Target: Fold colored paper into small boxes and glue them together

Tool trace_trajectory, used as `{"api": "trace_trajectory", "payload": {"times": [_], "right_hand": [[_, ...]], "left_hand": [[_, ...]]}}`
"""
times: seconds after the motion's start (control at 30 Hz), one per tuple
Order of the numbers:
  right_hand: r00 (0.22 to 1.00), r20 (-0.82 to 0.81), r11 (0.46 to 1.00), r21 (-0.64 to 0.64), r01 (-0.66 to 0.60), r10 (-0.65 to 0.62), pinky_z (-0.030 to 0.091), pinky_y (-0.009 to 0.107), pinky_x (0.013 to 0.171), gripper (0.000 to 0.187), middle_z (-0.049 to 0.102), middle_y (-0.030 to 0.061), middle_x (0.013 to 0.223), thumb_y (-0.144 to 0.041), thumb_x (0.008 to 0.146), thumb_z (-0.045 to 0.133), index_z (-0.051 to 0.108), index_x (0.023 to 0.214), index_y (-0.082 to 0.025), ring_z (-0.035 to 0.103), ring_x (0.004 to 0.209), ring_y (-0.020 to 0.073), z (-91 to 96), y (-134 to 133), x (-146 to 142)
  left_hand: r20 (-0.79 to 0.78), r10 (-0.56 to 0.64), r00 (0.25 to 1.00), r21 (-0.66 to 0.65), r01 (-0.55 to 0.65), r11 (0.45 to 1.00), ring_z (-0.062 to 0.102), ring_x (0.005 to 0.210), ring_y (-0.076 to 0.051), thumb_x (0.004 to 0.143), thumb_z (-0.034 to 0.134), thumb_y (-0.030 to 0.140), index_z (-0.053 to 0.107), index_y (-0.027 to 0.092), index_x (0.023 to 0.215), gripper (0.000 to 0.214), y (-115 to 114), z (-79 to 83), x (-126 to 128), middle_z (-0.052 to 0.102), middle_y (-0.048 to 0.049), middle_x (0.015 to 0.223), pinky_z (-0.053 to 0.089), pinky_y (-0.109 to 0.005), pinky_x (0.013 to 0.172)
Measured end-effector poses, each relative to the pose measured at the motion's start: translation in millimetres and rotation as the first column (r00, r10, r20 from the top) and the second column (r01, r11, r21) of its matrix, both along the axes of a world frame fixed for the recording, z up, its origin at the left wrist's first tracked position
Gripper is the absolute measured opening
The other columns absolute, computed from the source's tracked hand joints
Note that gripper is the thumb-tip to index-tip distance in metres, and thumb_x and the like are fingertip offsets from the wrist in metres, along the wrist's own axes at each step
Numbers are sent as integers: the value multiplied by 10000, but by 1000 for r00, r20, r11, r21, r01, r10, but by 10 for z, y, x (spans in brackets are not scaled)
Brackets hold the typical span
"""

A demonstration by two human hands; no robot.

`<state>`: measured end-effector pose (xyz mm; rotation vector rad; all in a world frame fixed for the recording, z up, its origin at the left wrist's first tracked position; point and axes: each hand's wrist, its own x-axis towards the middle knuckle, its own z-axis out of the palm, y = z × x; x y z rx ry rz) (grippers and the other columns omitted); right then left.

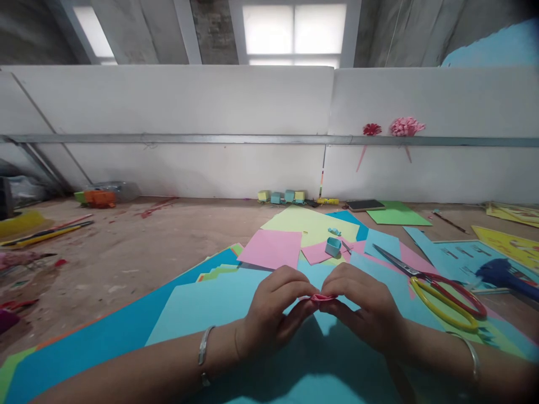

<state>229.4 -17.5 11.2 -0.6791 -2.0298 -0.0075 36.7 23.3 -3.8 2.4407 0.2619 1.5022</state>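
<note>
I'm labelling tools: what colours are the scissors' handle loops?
The near loop is yellow, the far loop red; the head view shows both best.

A brown desk [189, 224] carries layered coloured paper sheets [113, 331] near the middle, small yellow and blue blocks [276, 198] at its far edge, long sticks [50, 233] left, and a green sheet [400, 214] far right.

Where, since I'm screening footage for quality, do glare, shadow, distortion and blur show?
Head view, glare: the middle window is blown out white; head view, shadow: soft dark patches on the light blue sheet below the left hand and right hand; head view, distortion: the left window leans outward at its top; head view, blur: the pinkish-red piece looks slightly soft.
</note>
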Motion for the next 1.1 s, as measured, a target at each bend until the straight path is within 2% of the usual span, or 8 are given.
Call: {"api": "trace_trajectory", "payload": {"times": [0.2, 0.5, 0.67, 0.93, 1.1], "right_hand": [[1000, 0, 1000, 11, -1, 1, 508, 288, 636, 142, 672, 51, 755, -317, 909, 609, 659, 919, -184, 604, 708, 162, 7, -14, -9], [998, -22, 998, 27, -52, 53, 495, 299, 648, 72, 688, 46, 743, -227, 920, 591, 641, 911, -176, 595, 697, 158, 17, -38, -22], [998, -28, 998, 17, -55, 55, 495, 295, 660, 72, 696, 25, 713, -232, 915, 602, 643, 875, -191, 598, 684, 148, 25, -26, -1], [999, 5, 998, 35, -48, 48, 432, 305, 595, 89, 643, 26, 655, -218, 923, 586, 643, 874, -171, 533, 604, 141, 17, -18, 33], [996, 84, 998, -43, -38, 41, 394, 304, 583, 145, 585, 15, 615, -131, 903, 542, 621, 788, -170, 479, 594, 139, 130, -80, 5]], "left_hand": [[17, -5, 1000, -8, 5, 1000, 573, 703, -139, 867, 586, 78, 622, 148, 931, 102, -28, -3, -12, 619, -54, 771, 484, -242, 622], [7, -17, 1000, -66, 17, 998, 580, 684, -145, 871, 625, 182, 631, 153, 902, 43, -80, 133, -13, 634, -55, 755, 491, -255, 604], [-13, -7, 1000, -74, 6, 997, 589, 657, -131, 860, 631, 132, 622, 170, 826, 52, -83, 180, -8, 622, -26, 693, 496, -228, 587], [-13, 0, 1000, -63, 0, 998, 577, 662, -110, 866, 629, 113, 606, 151, 810, 72, -84, 175, -4, 606, -20, 696, 482, -199, 596], [0, -9, 1000, -164, 9, 986, 568, 648, -100, 873, 634, 141, 594, 160, 779, 104, -123, 156, 17, 606, -4, 684, 475, -190, 602]]}}
